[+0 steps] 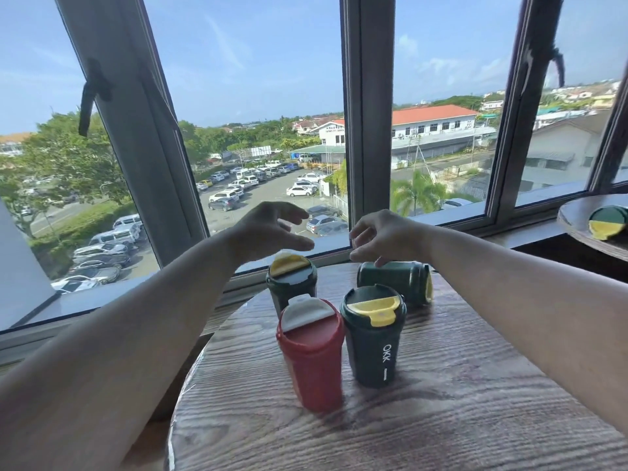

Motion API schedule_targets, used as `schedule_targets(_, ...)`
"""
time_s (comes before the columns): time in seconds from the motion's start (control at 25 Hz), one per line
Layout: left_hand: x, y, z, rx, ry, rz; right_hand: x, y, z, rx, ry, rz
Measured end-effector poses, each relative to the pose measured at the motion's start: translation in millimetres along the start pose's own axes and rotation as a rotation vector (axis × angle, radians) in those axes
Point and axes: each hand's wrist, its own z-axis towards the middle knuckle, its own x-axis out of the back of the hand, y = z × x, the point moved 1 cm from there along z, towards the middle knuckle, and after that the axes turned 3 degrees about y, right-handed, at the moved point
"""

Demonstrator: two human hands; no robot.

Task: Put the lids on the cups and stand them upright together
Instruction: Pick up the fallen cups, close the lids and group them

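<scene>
Three lidded cups stand upright close together on the round wooden table (441,419): a red cup with a white lid flap (311,358), a dark green cup marked OKK with a yellow flap (373,338), and a second green cup (292,280) behind them. A third green cup (396,280) lies on its side at the back, lid end to the right. My left hand (272,229) hovers open just above the rear upright cup. My right hand (380,236) is open, its fingertips at the top of the lying cup.
Another green and yellow cup (608,222) lies on a second wooden table at the far right. The window sill and dark window frames run just behind the table. The near half of the round table holds nothing.
</scene>
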Motion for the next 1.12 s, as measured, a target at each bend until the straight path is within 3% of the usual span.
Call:
schedule_targets(0.28,-61.6,78.8,44.9,-0.241,-0.19,0.207,50.6,77.0,-42.7,-0.13,0.157,-0.036)
schedule_targets(0.6,-136.8,106.4,81.2,-0.176,-0.359,0.394,42.3,140.6,-47.0,-0.146,0.085,-0.024)
schedule_targets(1.12,-189.9,116.2,100.5,-0.205,-0.494,0.604,32.1,173.9,-38.3,-0.095,0.079,-0.037)
